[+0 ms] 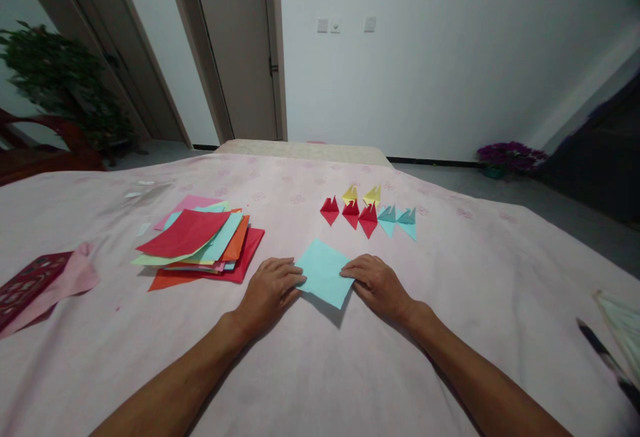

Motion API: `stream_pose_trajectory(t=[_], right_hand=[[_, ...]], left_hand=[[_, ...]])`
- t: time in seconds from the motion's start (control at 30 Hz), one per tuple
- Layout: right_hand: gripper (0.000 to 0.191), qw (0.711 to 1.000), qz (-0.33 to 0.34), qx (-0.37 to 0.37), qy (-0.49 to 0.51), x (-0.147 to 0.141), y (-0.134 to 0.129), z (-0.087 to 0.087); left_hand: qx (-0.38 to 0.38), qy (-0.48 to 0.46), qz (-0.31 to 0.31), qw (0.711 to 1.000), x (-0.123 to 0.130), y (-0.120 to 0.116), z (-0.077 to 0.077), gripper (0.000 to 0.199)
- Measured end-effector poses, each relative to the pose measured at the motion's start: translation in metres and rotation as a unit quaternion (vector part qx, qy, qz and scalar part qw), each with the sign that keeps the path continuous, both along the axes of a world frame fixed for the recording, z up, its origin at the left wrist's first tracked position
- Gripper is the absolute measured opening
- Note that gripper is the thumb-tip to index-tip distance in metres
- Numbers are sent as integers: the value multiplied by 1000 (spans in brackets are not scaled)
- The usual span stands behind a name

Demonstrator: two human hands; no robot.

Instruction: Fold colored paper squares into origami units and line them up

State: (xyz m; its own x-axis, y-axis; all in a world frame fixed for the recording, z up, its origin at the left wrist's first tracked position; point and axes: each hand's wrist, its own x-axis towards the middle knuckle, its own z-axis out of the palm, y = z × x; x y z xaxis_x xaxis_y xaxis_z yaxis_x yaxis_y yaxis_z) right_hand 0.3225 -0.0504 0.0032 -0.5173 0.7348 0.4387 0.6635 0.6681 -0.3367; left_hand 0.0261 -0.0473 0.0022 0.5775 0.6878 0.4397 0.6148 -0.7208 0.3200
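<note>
A light blue square of paper (324, 272) is held between my two hands, one corner pointing away from me and its near edge raised over a shadow. My left hand (273, 284) pinches its left corner, fingers on top and the thumb hidden. At the right corner, my right hand (377, 284) grips the sheet in the same way. Beyond the sheet stand several small folded paper figures in red (369, 218), yellow (373, 195) and light blue (407, 222).
Left of my hands lies a loose stack of coloured paper (187, 234). A dark red printed packet (33, 284) with pink paper rests at the far left. On the right are a black pen-like object (600, 350) and a pale packet (623, 324). A pink cloth (450, 370) covers the table.
</note>
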Motion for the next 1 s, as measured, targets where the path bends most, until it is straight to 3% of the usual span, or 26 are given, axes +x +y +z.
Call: stream_pose_trajectory(t=[0.13, 0.4, 0.8, 1.0], right_hand=[[17, 996, -52, -71, -9, -8, 5, 12], [29, 981, -92, -167, -37, -17, 32, 17], [36, 975, -153, -127, -95, -19, 37, 14], [21, 970, -192, -93, -113, -23, 33, 8]], left_hand=[[-34, -44, 40, 998, 2, 5, 0, 8], [-65, -42, 106, 991, 2, 8, 4, 17], [-12, 56, 155, 986, 3, 14, 4, 23], [6, 61, 194, 979, 5, 11, 7, 13]])
